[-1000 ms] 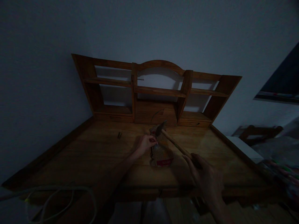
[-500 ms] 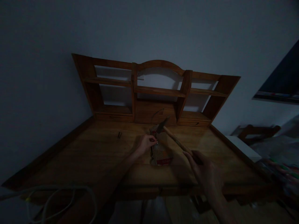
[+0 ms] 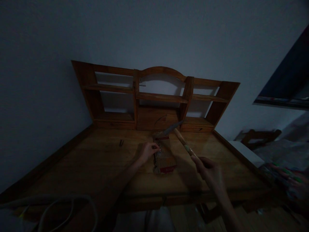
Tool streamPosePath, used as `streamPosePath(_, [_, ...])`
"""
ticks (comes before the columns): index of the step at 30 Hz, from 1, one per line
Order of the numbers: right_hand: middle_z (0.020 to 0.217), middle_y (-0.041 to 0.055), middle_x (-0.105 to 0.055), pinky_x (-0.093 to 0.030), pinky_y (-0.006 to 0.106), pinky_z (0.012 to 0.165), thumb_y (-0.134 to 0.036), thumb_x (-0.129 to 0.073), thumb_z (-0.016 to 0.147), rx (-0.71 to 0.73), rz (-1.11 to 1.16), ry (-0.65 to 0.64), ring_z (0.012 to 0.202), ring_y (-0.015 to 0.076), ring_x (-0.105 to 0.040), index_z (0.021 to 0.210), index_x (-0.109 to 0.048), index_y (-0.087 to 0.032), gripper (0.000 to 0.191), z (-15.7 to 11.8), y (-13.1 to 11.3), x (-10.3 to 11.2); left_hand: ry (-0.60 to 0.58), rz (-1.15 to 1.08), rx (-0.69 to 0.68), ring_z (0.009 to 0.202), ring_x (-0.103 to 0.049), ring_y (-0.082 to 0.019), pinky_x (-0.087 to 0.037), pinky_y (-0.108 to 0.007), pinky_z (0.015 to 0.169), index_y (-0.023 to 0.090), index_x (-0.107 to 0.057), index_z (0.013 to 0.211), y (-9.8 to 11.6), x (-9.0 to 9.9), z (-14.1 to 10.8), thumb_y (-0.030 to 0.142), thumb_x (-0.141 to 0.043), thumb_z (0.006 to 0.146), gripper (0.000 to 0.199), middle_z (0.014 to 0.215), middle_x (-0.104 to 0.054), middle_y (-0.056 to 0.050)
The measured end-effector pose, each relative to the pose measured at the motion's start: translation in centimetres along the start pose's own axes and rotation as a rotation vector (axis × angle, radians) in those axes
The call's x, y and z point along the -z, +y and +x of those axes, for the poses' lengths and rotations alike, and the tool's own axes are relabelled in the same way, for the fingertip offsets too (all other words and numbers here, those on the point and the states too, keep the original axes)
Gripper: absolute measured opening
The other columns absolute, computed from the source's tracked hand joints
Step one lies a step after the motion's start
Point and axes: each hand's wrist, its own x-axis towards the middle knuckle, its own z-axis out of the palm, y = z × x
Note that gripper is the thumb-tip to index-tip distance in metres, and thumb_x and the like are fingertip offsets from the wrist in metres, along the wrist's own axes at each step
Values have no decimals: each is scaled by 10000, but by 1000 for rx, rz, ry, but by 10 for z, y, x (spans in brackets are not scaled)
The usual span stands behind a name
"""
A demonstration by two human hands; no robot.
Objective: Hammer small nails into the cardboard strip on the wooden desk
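Observation:
My right hand [image 3: 209, 167] grips the wooden handle of a hammer [image 3: 183, 141], its dark metal head raised above the far end of a piece of cardboard [image 3: 167, 158]. The cardboard, brown with red print, lies on the wooden desk [image 3: 108, 161]. Over the cardboard's left side, my left hand [image 3: 149, 150] pinches something small and shiny, too tiny to make out. Left of that hand, a small dark object [image 3: 121, 142] rests on the desk.
A wooden shelf unit [image 3: 158, 96] stands along the desk's back edge. White cable loops [image 3: 69, 197] hang at the lower left. To the right are a white surface [image 3: 245, 153], a wooden chair back [image 3: 260, 137] and a colourful pile [image 3: 287, 178].
The hammer head has moved right and a little up, away from my left hand, and its angle has changed. My left hand keeps its pinch. The whole view has shifted slightly.

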Motion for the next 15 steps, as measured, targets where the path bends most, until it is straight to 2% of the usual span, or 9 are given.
streamPosePath(4, [486, -60, -397, -215, 192, 354, -596, -647, 750, -167, 559, -121, 387, 67, -332, 815, -667, -154, 447, 15, 13, -11, 2, -124, 73, 763, -666, -191, -471, -255, 655, 199, -748, 765, 2, 4, 2, 381, -720, 686, 200, 797, -747, -32])
streamPosePath(7, [444, -101, -307, -171, 169, 316, -659, -580, 770, -264, 816, -206, 339, 47, -227, 803, -612, -194, 467, 31, 22, -27, -2, -273, 131, 820, -666, -202, -491, -260, 666, 176, -739, 812, -6, 23, 7, 437, -677, 705, 288, 869, -747, -60])
streamPosePath(9, [412, -112, -264, -151, 164, 295, -696, -513, 792, -257, 903, -220, 317, 44, -182, 783, -598, -198, 506, 43, 27, -36, 43, -321, 161, 826, -662, -207, -497, -265, 660, 160, -726, 847, -20, 48, 12, 449, -674, 691, 332, 907, -741, -78])
streamPosePath(11, [386, -115, -245, -146, 166, 274, -732, -453, 800, -240, 960, -194, 298, 47, -155, 750, -581, -204, 546, 53, 31, -42, 151, -294, 210, 823, -656, -204, -498, -271, 670, 153, -709, 851, -38, 81, 15, 408, -673, 692, 303, 915, -736, -84])
streamPosePath(13, [371, -110, -251, -157, 169, 261, -750, -417, 803, -209, 989, -162, 285, 52, -159, 721, -564, -211, 565, 58, 36, -44, 316, -167, 307, 752, -647, -198, -488, -271, 646, 145, -684, 777, -56, 117, 14, 324, -688, 669, 209, 809, -727, -78])
streamPosePath(15, [366, -102, -265, -165, 171, 255, -749, -395, 814, -178, 1004, -139, 278, 55, -174, 693, -552, -210, 574, 59, 38, -44, 386, -57, 366, 710, -632, -194, -470, -269, 629, 137, -654, 712, -70, 150, 10, 238, -667, 672, 109, 712, -701, -62])
